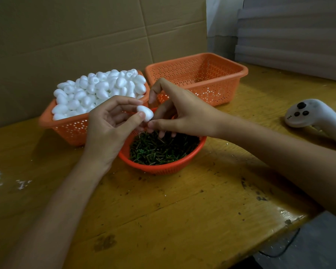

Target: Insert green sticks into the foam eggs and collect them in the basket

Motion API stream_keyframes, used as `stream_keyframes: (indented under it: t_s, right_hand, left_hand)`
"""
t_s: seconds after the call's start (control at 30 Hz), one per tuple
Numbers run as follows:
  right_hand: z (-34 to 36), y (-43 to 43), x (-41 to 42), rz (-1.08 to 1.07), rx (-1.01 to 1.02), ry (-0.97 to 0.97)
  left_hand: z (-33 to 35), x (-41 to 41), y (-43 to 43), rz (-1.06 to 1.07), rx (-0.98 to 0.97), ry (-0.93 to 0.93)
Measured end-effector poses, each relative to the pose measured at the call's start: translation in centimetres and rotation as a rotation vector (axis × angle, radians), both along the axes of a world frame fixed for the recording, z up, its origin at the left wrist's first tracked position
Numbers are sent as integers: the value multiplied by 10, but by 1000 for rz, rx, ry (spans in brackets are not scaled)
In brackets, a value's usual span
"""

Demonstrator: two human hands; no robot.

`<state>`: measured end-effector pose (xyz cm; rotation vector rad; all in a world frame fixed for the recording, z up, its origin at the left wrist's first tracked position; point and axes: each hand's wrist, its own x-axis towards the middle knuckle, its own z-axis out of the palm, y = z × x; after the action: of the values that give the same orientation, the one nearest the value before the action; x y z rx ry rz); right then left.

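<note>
Pinching a foam egg (145, 112), left hand (107, 129) meets right hand (184, 113) at egg's 3 o'clock, its grasp unclear; green sticks (159, 150) at 6 o'clock.

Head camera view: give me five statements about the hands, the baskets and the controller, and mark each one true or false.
1. The left hand holds a foam egg. True.
2. The green sticks lie in a rectangular basket. False: they fill the round basket.
3. The left basket is heaped with white foam eggs. True.
4. The white controller lies inside the right basket. False: it lies on the table, to that basket's right.
5. The right hand rests flat on the table. False: it is raised over the round basket, beside the egg.
</note>
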<state>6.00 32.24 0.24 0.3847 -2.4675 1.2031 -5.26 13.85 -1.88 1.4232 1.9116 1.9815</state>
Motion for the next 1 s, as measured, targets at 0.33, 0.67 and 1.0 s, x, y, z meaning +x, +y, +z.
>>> stream_keyframes:
  t_s: [0.33,0.67,1.0]
  right_hand:
    - [-1,2,-1,44,21,23]
    - [0,3,-1,-94,68,118]
    - [28,48,4,-550,187,203]
  left_hand:
    - [1,2,-1,11,16,10]
    - [2,9,3,62,80,-10]
    - [1,11,4,91,15,88]
